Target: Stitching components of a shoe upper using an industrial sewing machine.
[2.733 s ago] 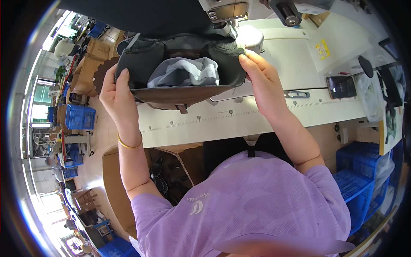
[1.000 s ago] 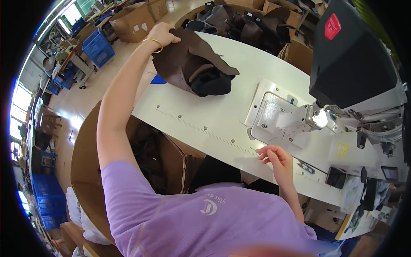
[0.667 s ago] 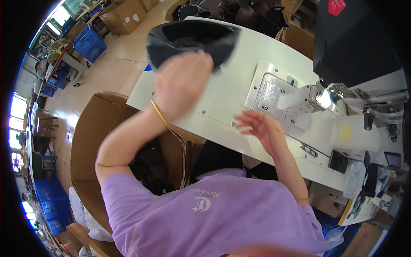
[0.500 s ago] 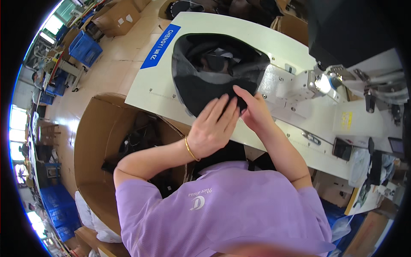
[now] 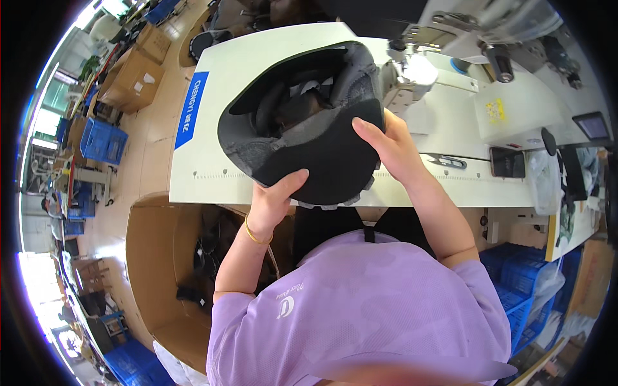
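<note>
A dark cap (image 5: 325, 157) is held up over the near edge of the white sewing table, its hollow inside facing me and its black brim toward me. My left hand (image 5: 273, 201) grips the brim's left side, thumb on top and the other fingers hidden beneath. At the brim's right side my right hand (image 5: 394, 147) has its thumb laid on the surface, with its fingers mostly out of sight underneath. Grey lining and dark cloth show within the crown. Just beyond the cap to the right stands the sewing machine head (image 5: 412, 77).
Thread snips (image 5: 447, 161) and a phone (image 5: 508, 162) lie on the white table (image 5: 222, 83) at right. An open cardboard box (image 5: 151, 270) with dark pieces stands below at left. Blue crates (image 5: 515, 289) sit at lower right, with more dark goods (image 5: 257, 16) behind the table.
Both hands have shifted from the cap's near right edge to opposite sides of its brim. The cap has been lifted and tilted, exposing more of its inside. My view has turned slightly.
</note>
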Tool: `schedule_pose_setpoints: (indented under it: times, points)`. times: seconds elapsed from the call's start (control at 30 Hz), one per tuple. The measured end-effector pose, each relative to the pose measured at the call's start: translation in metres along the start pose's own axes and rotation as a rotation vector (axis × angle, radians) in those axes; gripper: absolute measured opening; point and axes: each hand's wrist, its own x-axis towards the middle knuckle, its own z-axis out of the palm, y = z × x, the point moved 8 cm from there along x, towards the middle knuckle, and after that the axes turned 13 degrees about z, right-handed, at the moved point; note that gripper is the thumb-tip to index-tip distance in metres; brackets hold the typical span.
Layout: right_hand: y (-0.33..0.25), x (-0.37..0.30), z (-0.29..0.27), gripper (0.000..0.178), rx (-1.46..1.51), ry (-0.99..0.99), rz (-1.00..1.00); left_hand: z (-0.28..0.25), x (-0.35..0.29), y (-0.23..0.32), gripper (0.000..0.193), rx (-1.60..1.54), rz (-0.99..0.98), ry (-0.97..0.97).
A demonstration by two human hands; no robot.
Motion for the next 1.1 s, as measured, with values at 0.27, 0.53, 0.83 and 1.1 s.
schedule_pose_setpoints:
  times: [0.27,0.53,0.83,1.1]
  points:
    - [0.004,-0.033,-0.022,0.02,0.27,-0.01,0.115,0.047,0.046,0.037,0.022,0.379,0.301,-0.158]
    - [-0.008,-0.018,-0.034,0.019,0.407,-0.005,0.04,0.066,0.073,0.035,0.022,0.02,-0.004,-0.058]
    - [-0.006,-0.02,-0.034,0.019,0.383,0.003,0.033,0.063,0.079,0.05,0.024,0.605,0.236,-0.176]
    - [-0.009,-0.024,-0.028,0.024,0.443,0.009,-0.001,0.062,0.08,0.032,0.036,0.011,-0.071,-0.155]
